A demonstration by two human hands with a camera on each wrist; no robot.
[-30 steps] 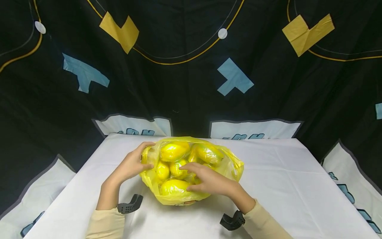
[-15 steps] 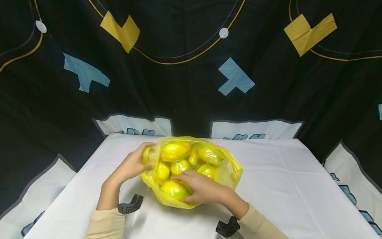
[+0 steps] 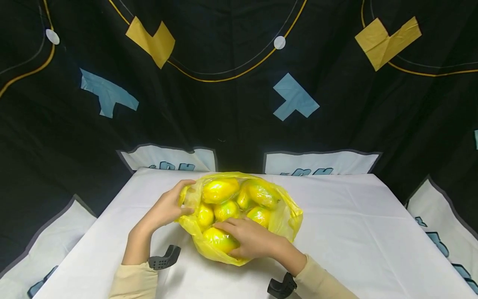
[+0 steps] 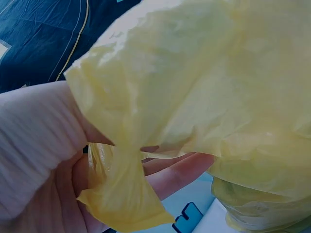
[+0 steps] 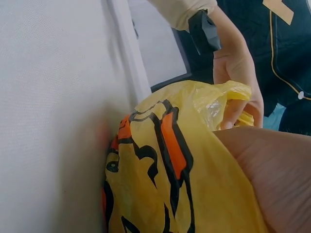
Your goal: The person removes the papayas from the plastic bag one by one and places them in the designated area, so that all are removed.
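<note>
A yellow plastic bag lies with its mouth wide, showing several yellow-green mangoes wrapped in clear film. With its thumb inside the rim, my left hand holds the bag's left edge; in the left wrist view the bunched yellow plastic passes between thumb and fingers. My right hand reaches over the near rim and grips the front mango, fingers over its far side and thumb toward me. In the right wrist view the printed bag wall hides those fingertips.
The bag stands on a table with a white cloth. Behind hangs a black curtain with yellow and blue patches. A black wrist mount sits below the left hand, another mount below the right.
My right hand has moved toward me and down, from above the middle fruits onto the front mango. More of the middle fruits shows. My left hand stays on the bag's edge.
</note>
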